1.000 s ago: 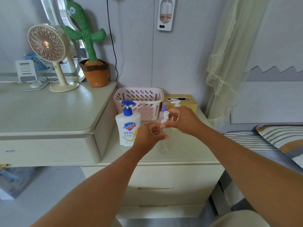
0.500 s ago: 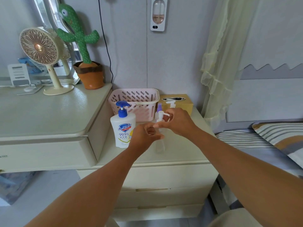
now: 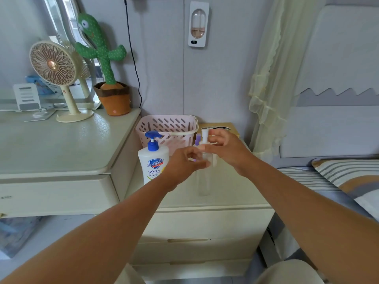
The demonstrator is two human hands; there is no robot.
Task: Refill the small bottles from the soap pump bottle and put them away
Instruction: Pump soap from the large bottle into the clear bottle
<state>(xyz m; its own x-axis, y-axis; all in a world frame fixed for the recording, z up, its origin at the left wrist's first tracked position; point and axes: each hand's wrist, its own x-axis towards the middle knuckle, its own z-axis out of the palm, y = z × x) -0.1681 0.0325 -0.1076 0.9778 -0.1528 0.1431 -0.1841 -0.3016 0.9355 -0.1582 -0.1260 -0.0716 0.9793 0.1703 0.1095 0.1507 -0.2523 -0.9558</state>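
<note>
**Small bottle (image 3: 204, 179) held just right of the soap bottle (image 3: 152, 160); uncapping judged in hand.**
Its neck is grasped by the left grip (image 3: 184, 163), and its white cap (image 3: 204, 134) is pinched by the right grip (image 3: 226, 150). The body should be kept upright and steady while the cap is turned, then the cap lifted straight out.

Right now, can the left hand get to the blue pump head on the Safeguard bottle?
Probably yes: the blue pump head stands close beside the left hand, nothing between them. But that hand grips the small clear bottle, whose white pump cap the right hand pinches, so it isn't free.
</note>
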